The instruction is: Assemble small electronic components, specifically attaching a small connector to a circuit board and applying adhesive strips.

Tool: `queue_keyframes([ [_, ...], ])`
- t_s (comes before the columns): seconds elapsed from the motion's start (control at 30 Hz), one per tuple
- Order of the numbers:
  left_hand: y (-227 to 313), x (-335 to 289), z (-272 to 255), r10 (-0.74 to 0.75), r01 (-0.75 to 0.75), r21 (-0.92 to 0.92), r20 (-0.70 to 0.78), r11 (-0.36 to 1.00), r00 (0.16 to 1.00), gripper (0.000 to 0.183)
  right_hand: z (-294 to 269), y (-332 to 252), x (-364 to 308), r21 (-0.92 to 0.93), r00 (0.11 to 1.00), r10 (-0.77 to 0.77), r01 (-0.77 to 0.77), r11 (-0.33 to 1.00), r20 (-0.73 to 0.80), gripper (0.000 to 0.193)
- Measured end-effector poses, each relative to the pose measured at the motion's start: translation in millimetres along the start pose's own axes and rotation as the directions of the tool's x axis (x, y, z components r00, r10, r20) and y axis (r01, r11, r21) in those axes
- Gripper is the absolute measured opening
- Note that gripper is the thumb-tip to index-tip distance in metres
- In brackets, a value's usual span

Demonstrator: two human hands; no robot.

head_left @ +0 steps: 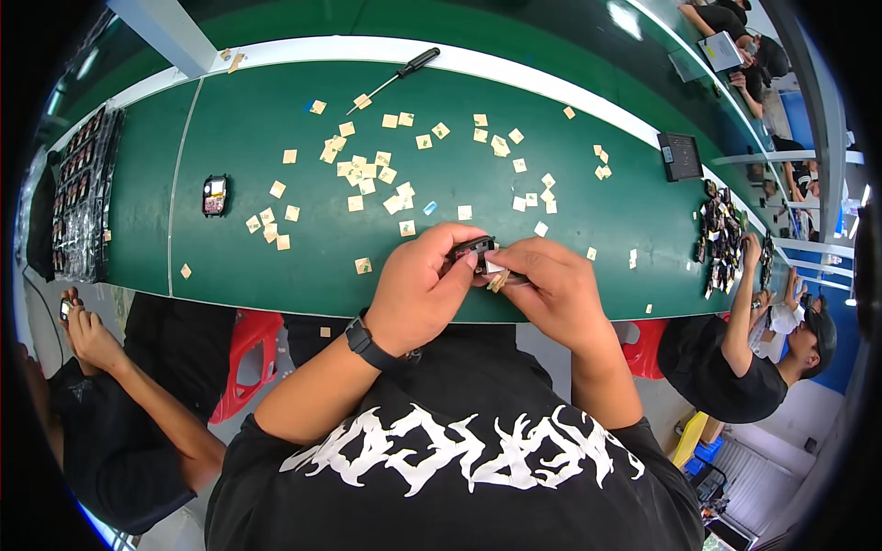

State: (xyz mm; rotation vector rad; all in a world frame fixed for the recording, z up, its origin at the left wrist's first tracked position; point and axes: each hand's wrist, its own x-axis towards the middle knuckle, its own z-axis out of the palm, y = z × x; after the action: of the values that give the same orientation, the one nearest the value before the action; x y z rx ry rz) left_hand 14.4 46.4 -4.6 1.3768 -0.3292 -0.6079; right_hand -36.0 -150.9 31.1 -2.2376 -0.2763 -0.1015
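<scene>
While the small black device [475, 245] was held above the counter [643, 211], just in from the middle of the near edge, it lay between the person's hands. The left hand [421, 286], the nearer, was clamped on it from the left; the right hand [557, 286] was pinched on a pale piece [494, 267] at the device's right side. The device's exposed far rim slanted, right end toward the counter's far edge; fingers hid too much to tell its long axis.
</scene>
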Motion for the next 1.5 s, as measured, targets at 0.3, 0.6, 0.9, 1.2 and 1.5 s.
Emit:
queue_keyframes([
  [0.3,-9.6,3.3,4.3,0.028,-0.032,-0.162,-0.028,0.986,0.999,0.017,23.7,-2.4,-9.5,0.397,0.883,0.468,-0.418,0.817,-0.033,0.015],
  [0.6,-10.5,2.7,-1.6,0.037,-0.039,0.1,0.027,0.994,0.999,0.016,21.9,-7.9,-5.7,0.42,0.885,0.466,-0.418,0.806,-0.013,0.014],
  [0.9,-12.7,2.2,-6.0,0.086,-0.092,0.071,0.085,0.993,0.993,0.02,18.0,-9.9,1.5,0.341,0.882,0.471,-0.433,0.835,-0.033,0.006],
  [1.2,-12.6,1.0,-9.1,-0.005,0.039,-0.238,0.14,0.971,0.99,0.02,18.9,0.1,12.7,0.57,0.827,0.562,-0.455,0.684,-0.015,0.013],
  [1.5,-14.9,-1.7,-12.7,0.001,0.04,-0.251,0.161,0.967,0.987,0.021,17.1,3.6,19.3,0.625,0.819,0.547,-0.52,0.582,0.173,0.019],
])
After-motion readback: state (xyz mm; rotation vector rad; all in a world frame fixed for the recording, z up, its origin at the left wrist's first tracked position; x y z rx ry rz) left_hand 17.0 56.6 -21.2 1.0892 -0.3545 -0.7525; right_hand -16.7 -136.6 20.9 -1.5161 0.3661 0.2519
